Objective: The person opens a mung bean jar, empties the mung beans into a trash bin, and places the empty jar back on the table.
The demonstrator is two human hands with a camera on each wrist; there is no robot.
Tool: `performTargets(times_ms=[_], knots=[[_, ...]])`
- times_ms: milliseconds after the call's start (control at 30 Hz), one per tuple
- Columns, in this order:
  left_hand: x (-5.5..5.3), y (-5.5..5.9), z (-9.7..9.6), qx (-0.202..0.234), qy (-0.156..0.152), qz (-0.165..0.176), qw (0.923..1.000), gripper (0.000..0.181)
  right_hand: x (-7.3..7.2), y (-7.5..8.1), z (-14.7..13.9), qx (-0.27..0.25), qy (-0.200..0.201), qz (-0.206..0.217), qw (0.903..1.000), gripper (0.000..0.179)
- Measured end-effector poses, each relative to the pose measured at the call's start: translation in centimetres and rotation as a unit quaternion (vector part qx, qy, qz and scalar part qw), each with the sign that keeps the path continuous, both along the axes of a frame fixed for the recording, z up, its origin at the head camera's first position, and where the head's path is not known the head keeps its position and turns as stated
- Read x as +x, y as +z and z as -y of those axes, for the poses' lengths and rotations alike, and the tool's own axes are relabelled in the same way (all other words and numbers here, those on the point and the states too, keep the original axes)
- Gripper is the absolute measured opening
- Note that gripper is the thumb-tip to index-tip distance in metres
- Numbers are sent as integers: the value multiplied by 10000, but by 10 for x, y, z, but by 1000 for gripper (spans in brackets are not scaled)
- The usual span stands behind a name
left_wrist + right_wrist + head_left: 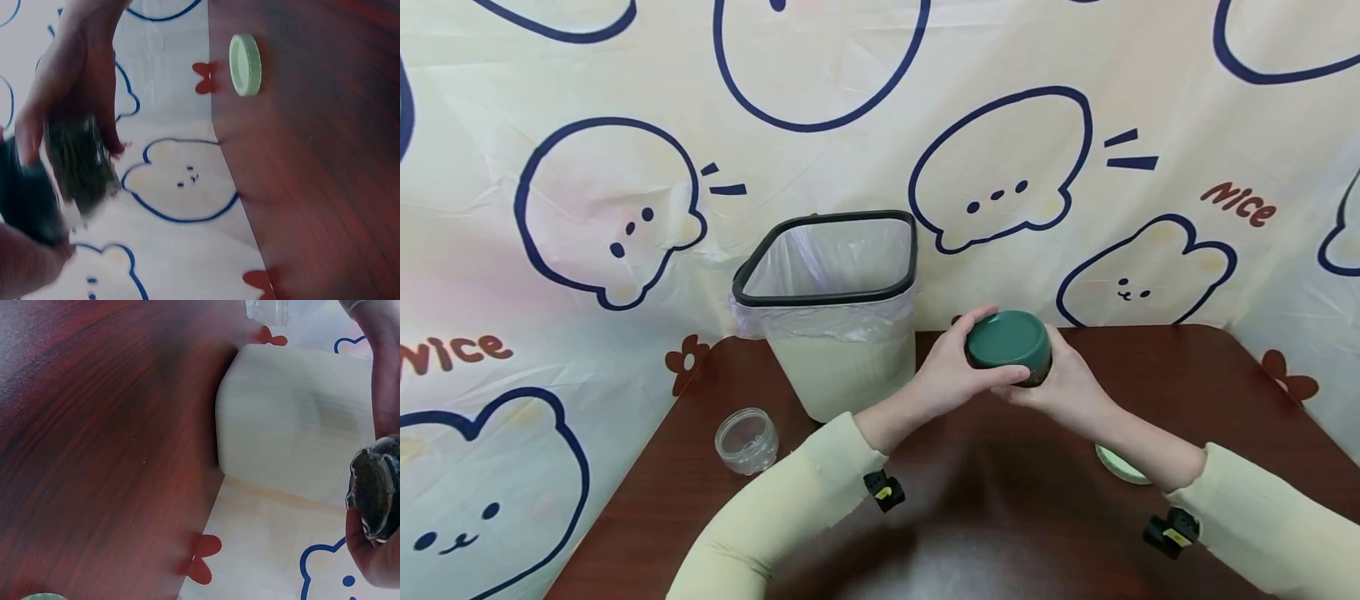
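While a pale green lid (pixel 245 65) and a clear container (pixel 747 442) are borne by the table (pixel 985 533), a jar (pixel 78 165) is clamped above it in the right grip (pixel 1069 385), its dark green lid (pixel 1010 337) in the left grip (pixel 957 367). Lid-turning seems in hand; next, an opposed twist is probably called for, clear of the bin (pixel 842 371) beyond.

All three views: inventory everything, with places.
Table: one, reddish brown, foreground
Printed cloth: one, cream, behind table
Bin: one, cream, table's back left
Liner: one, translucent, in bin
Clear jar: one, colourless, table's left
Pale lid: one, light green, table's right
Held jar: one, clear, dark contents, above table
Dark lid: one, green, at held jar's top
Wrist cameras: two, black, at cuffs
Sleeves: two, pale yellow, forearms
Left hand: one, on dark lid
Right hand: one, on held jar
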State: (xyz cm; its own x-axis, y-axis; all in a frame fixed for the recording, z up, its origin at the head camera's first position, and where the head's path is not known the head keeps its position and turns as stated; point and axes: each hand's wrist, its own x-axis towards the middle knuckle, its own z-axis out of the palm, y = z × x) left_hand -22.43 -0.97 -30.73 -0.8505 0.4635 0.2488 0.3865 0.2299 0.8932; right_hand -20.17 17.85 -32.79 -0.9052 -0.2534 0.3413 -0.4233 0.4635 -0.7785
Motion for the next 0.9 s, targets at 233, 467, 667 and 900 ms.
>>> performTargets(times_ms=[233,467,667,900], knots=[[-13,2,11,170,-1111,-32,9937,76,3,-2,-3,14,203,107,9997,79],[-1,0,1,146,-217,-150,9995,79,5,-2,-3,-7,81,35,10000,80],[7,3,-1,72,-22,-147,9999,83,6,0,-3,22,79,29,10000,82],[-15,5,16,397,-1721,-409,9834,75,8,2,-3,14,265,193,9995,80]])
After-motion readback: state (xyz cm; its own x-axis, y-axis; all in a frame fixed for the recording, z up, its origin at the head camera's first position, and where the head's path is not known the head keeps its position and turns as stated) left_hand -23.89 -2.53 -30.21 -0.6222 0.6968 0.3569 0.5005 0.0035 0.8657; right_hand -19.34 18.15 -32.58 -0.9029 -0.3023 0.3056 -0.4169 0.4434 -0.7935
